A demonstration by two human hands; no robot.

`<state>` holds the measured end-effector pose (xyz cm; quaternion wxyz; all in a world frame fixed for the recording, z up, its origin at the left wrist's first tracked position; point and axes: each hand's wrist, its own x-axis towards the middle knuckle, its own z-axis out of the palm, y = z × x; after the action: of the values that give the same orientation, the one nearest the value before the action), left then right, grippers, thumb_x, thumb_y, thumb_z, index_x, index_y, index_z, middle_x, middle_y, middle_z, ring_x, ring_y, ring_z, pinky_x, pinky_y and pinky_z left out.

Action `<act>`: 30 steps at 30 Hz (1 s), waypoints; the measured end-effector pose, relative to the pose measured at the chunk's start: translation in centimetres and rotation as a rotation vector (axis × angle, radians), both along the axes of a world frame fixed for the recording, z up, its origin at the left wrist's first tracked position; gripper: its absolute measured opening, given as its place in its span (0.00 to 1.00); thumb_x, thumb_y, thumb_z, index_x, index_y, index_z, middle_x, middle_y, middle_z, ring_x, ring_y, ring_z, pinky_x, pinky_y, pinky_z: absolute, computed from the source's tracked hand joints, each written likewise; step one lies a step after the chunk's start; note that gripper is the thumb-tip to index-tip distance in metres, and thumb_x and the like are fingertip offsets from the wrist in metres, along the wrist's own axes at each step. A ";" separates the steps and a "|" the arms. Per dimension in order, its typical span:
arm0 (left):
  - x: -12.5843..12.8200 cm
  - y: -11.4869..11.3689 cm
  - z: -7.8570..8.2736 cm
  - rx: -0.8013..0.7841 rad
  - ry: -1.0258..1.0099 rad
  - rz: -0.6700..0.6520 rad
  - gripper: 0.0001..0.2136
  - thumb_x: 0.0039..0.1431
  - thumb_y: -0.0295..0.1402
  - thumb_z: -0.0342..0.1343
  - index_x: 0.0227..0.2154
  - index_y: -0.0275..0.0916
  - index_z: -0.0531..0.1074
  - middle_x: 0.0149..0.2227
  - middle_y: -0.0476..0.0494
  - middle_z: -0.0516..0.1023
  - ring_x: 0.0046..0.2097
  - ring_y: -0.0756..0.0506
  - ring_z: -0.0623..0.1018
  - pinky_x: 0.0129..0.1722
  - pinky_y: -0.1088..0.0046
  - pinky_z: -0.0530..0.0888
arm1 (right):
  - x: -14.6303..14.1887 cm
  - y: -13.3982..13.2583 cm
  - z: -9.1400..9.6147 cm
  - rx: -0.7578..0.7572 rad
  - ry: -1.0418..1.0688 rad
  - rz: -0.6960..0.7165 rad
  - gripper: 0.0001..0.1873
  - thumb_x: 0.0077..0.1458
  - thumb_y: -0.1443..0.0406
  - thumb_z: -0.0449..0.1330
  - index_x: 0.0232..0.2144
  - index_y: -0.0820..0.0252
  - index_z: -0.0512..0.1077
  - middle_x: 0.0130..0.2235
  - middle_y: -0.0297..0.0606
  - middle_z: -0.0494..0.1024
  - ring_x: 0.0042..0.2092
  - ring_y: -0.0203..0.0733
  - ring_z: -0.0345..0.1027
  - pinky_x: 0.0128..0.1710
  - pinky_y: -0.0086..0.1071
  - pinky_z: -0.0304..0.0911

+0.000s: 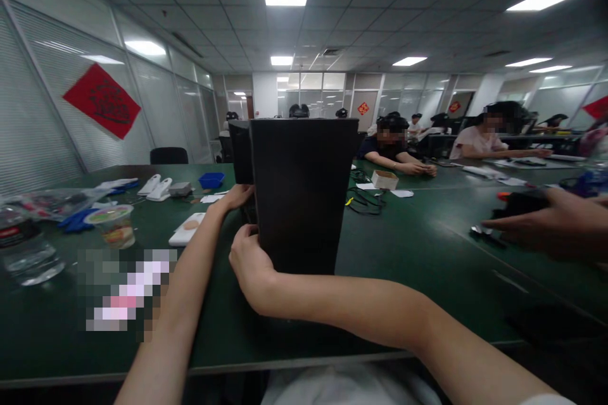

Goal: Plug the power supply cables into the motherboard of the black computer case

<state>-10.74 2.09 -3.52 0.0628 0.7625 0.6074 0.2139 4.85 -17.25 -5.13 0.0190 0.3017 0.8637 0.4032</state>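
Observation:
A tall black case, shaped like a computer tower, stands upright on the table in front of me. A dark panel shows along its left side, farther back. My left hand reaches to that side below the panel, and its fingertips are hidden there. Nearer to me, my right hand is bent around the case's front left edge. Its fingers are curled in toward the left side, and their tips are out of sight. What either hand touches inside or behind that edge is hidden.
On the green table, a water bottle, plastic cup, white item and blue tray lie left. Black cables and a small box lie right. A co-worker's hand holds a dark object at right.

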 end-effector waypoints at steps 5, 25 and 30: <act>-0.3 0.7 -0.9 0.001 0.011 -0.080 0.34 0.70 0.51 0.33 0.43 0.32 0.81 0.45 0.36 0.82 0.47 0.39 0.79 0.50 0.68 0.72 | 3.2 0.7 -0.4 -0.005 0.152 0.010 0.20 0.62 0.76 0.51 0.51 0.76 0.77 0.51 0.64 0.78 0.46 0.53 0.77 0.31 0.36 0.75; 4.8 1.9 -1.1 0.090 0.561 -0.099 0.33 0.62 0.59 0.46 0.46 0.33 0.80 0.44 0.28 0.82 0.45 0.35 0.81 0.41 0.67 0.72 | 18.4 14.1 -1.9 -0.079 0.379 -0.304 0.27 0.71 0.54 0.46 0.39 0.69 0.77 0.35 0.58 0.82 0.38 0.52 0.80 0.31 0.33 0.60; 6.5 1.2 -0.5 0.089 0.616 -0.076 0.30 0.62 0.57 0.49 0.42 0.32 0.81 0.42 0.27 0.82 0.44 0.34 0.81 0.40 0.67 0.73 | 21.3 16.6 -2.5 -0.052 0.380 -0.287 0.30 0.72 0.52 0.44 0.38 0.67 0.78 0.37 0.59 0.82 0.39 0.49 0.79 0.32 0.33 0.53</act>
<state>-4.21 3.34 -4.03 -0.1498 0.8155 0.5589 -0.0035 26.13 -0.65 -7.63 -0.0789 0.4915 0.8101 0.3098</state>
